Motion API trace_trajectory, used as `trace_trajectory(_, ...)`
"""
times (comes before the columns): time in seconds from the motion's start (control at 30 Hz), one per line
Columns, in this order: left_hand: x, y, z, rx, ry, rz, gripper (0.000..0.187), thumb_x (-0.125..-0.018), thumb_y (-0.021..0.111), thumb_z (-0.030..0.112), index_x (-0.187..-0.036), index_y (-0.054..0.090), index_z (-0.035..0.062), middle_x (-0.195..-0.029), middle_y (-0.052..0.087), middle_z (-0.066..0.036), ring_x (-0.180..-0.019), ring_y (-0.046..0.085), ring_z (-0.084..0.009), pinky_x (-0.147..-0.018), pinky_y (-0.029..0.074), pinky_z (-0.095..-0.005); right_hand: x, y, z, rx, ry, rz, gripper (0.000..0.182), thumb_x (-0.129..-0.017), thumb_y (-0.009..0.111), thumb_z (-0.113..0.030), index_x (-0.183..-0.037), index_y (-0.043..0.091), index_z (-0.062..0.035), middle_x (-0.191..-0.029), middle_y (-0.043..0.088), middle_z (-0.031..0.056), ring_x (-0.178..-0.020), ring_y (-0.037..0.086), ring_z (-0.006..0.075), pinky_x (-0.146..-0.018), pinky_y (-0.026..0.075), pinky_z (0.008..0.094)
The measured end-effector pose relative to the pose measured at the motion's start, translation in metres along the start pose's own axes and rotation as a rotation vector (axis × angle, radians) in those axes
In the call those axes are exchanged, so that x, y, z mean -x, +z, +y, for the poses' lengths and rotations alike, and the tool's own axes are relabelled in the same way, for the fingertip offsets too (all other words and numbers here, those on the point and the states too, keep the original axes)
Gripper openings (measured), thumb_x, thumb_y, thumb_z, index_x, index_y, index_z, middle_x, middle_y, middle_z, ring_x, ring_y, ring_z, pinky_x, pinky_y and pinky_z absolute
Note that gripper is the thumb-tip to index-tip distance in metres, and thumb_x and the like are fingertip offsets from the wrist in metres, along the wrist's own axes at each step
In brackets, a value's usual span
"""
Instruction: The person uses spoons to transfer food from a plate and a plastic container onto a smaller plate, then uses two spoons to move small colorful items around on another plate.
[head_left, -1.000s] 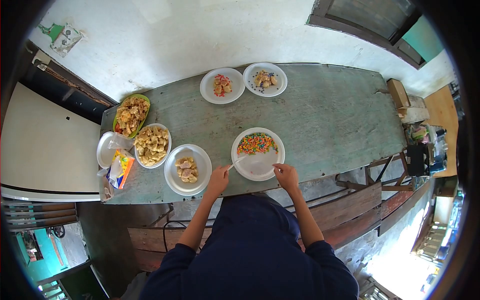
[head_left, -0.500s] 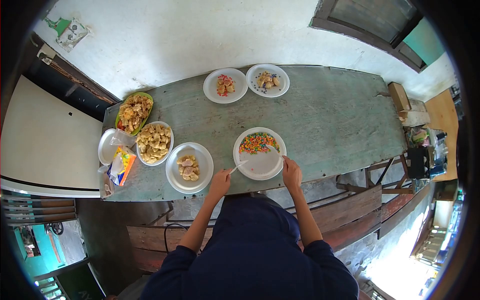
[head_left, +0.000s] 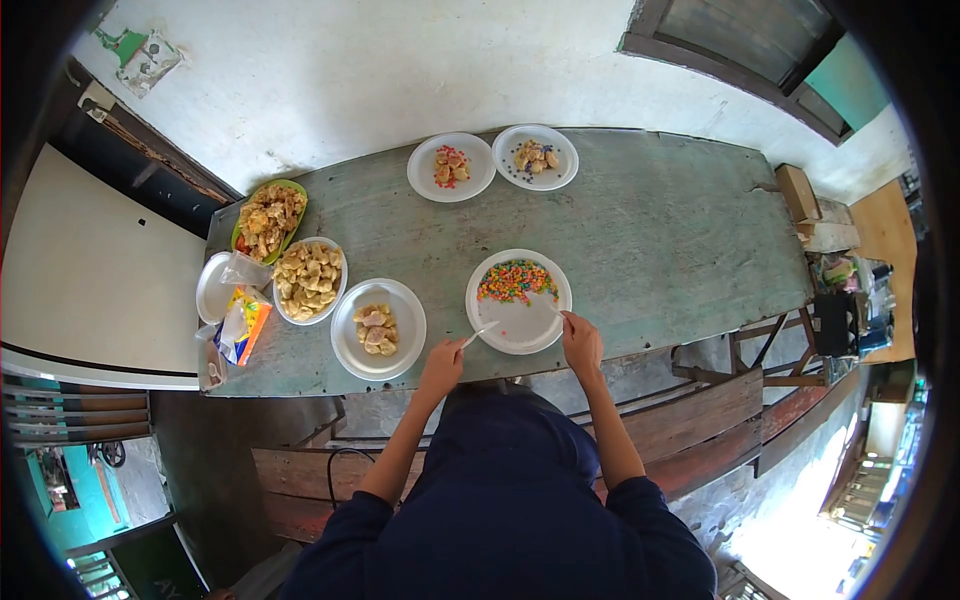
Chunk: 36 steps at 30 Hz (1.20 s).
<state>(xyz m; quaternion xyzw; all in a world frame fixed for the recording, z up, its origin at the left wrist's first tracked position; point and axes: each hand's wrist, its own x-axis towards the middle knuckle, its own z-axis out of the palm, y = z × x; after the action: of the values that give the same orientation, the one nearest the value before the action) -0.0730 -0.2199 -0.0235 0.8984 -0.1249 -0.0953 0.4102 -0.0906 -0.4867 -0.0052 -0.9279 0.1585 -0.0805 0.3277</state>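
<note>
A white plate (head_left: pixel 520 337) holds a heap of small multicoloured candies (head_left: pixel 516 280) across its far half. My left hand (head_left: pixel 441 367) is closed on a white plastic utensil (head_left: pixel 481 333) whose tip reaches over the plate's left rim. From the right, my right hand (head_left: pixel 581 346) grips another white plastic utensil (head_left: pixel 556 309), pointing in toward the candies; the exact kind of either utensil is too small to make out. Left of my left hand stands a white plate (head_left: pixel 347 348) with a small pile of pale lumpy fried pieces (head_left: pixel 376 330).
Two plates with fried pieces and candies, red (head_left: pixel 450 168) and dark blue (head_left: pixel 535 157), sit by the wall. At the left are a heaped plate of pieces (head_left: pixel 307 280), a green dish of fried food (head_left: pixel 269 222), an orange-blue packet (head_left: pixel 241 326) and a white plate (head_left: pixel 214 290).
The right utensil has drawn back slightly toward me from the candies, and a few candies now lie nearer the plate's middle. My left hand stays nearly still.
</note>
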Motion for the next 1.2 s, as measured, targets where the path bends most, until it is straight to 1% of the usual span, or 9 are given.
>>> trace_trajectory(0.17, 0.006, -0.003, 0.007, 0.003, -0.01, -0.014, 0.025, -0.082, 0.047, 0.007, -0.102, 0.059, -0.0001, -0.082, 0.054, -0.022, -0.077, 0.053, -0.0379, -0.068, 0.042, -0.0428, 0.001, 0.0, 0.001, -0.003, -0.031, -0.007, 0.021, -0.084, 0.049, -0.016, -0.097, 0.063, -0.0082, -0.083, 0.061, 0.0154, -0.075, 0.059, 0.0327, -0.064, 0.045, 0.0394)
trace_trajectory(0.23, 0.008, -0.005, 0.011, 0.012, -0.008, -0.004, 0.025, -0.082, 0.047, 0.007, -0.102, 0.059, 0.0, -0.082, 0.053, -0.022, -0.076, 0.053, -0.0379, -0.068, 0.042, -0.0427, 0.002, 0.002, 0.002, 0.052, -0.021, 0.021, 0.02, -0.084, 0.049, -0.016, -0.097, 0.063, -0.0082, -0.081, 0.061, 0.0149, -0.073, 0.058, 0.0323, -0.063, 0.045, 0.0399)
trace_trajectory(0.33, 0.008, -0.008, 0.015, 0.026, -0.014, 0.008, 0.025, -0.082, 0.047, 0.007, -0.102, 0.059, 0.0003, -0.082, 0.053, -0.022, -0.076, 0.053, -0.0377, -0.068, 0.042, -0.0424, 0.001, 0.002, 0.002, 0.007, -0.017, 0.062, 0.02, -0.083, 0.05, -0.015, -0.096, 0.063, -0.0084, -0.08, 0.061, 0.0146, -0.072, 0.058, 0.0321, -0.062, 0.045, 0.0401)
trace_trajectory(0.43, 0.008, -0.005, 0.012, 0.037, -0.01, 0.012, 0.025, -0.082, 0.047, 0.007, -0.102, 0.059, 0.0007, -0.082, 0.053, -0.021, -0.077, 0.053, -0.0375, -0.068, 0.042, -0.0422, -0.001, 0.006, 0.008, -0.002, -0.073, 0.024, 0.02, -0.083, 0.05, -0.015, -0.097, 0.063, -0.0089, -0.078, 0.06, 0.0142, -0.071, 0.058, 0.032, -0.061, 0.044, 0.0401)
trace_trajectory(0.53, 0.008, -0.004, 0.012, 0.033, -0.001, 0.012, 0.025, -0.082, 0.047, 0.007, -0.102, 0.059, 0.001, -0.081, 0.053, -0.021, -0.077, 0.053, -0.0374, -0.068, 0.042, -0.042, 0.0, 0.003, 0.003, 0.013, -0.077, -0.017, 0.02, -0.083, 0.051, -0.015, -0.097, 0.063, -0.0095, -0.076, 0.06, 0.0136, -0.069, 0.058, 0.0312, -0.06, 0.044, 0.0395)
trace_trajectory(0.67, 0.006, -0.001, 0.012, 0.026, -0.01, -0.007, 0.025, -0.081, 0.047, 0.006, -0.102, 0.058, 0.0, -0.081, 0.053, -0.021, -0.076, 0.053, -0.0373, -0.068, 0.042, -0.0419, -0.002, 0.004, 0.003, 0.018, -0.094, 0.025, 0.02, -0.083, 0.051, -0.015, -0.097, 0.063, -0.0101, -0.074, 0.059, 0.013, -0.068, 0.058, 0.0305, -0.059, 0.044, 0.0391)
trace_trajectory(0.73, 0.005, 0.0, 0.012, 0.036, -0.004, -0.01, 0.025, -0.081, 0.047, 0.006, -0.102, 0.058, -0.0006, -0.081, 0.053, -0.021, -0.076, 0.053, -0.0372, -0.068, 0.042, -0.0418, -0.003, 0.005, 0.003, 0.059, -0.067, -0.068, 0.02, -0.082, 0.051, -0.015, -0.097, 0.063, -0.0102, -0.075, 0.059, 0.0129, -0.068, 0.058, 0.0301, -0.059, 0.044, 0.0387)
trace_trajectory(0.97, -0.002, 0.0, 0.013, 0.047, 0.017, -0.003, 0.025, -0.081, 0.047, 0.006, -0.102, 0.059, -0.0016, -0.08, 0.053, -0.021, -0.076, 0.053, -0.037, -0.068, 0.042, -0.0417, -0.008, 0.005, 0.002, 0.04, -0.077, -0.019, 0.02, -0.081, 0.052, -0.016, -0.097, 0.064, -0.0112, -0.075, 0.059, 0.0127, -0.068, 0.058, 0.0298, -0.059, 0.044, 0.0392)
trace_trajectory(1.2, -0.008, 0.001, 0.012, 0.018, 0.004, -0.026, 0.025, -0.082, 0.047, 0.006, -0.103, 0.058, -0.0012, -0.079, 0.052, -0.021, -0.073, 0.053, -0.0365, -0.066, 0.041, -0.0413, -0.005, 0.006, 0.0, 0.046, -0.084, -0.06, 0.018, -0.079, 0.054, -0.017, -0.092, 0.066, -0.0119, -0.072, 0.059, 0.012, -0.065, 0.057, 0.0298, -0.057, 0.044, 0.0401)
